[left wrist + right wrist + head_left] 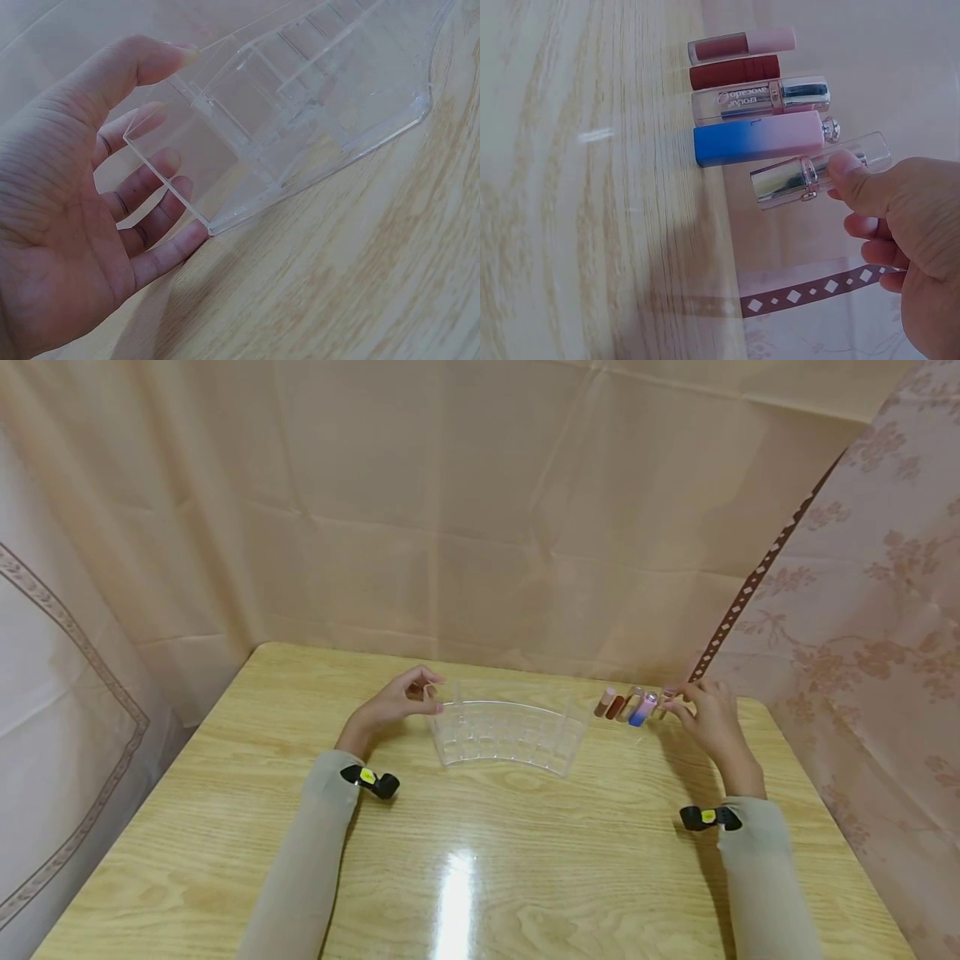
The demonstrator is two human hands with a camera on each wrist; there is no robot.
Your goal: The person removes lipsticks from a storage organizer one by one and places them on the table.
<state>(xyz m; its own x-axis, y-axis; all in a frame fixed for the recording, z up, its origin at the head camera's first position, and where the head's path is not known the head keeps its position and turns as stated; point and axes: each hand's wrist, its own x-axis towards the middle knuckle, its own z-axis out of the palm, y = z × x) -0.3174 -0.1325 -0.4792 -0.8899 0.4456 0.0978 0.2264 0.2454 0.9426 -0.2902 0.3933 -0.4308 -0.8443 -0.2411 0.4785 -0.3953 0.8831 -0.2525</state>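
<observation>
My left hand (401, 697) grips the left end of a clear plastic lipstick organizer (510, 763) on the table. In the left wrist view, the thumb lies at the upper edge of the organizer (247, 112) and the other fingers reach around its end panel. My right hand (708, 714) pinches a clear lipstick tube (784, 182) with a silvery section, tilted and clear of the tabletop. Beside it stand a blue-and-pink lipstick (757, 137), a clear lettered tube (742, 100), a dark red tube (731, 72) and a pink-capped lip gloss (739, 46), in a row.
The wooden table (570, 868) carries everything. A beige curtain (487, 527) hangs along its far edge, and a floral cloth (885, 652) hangs at the right. The lipstick row is close to the organizer's right end.
</observation>
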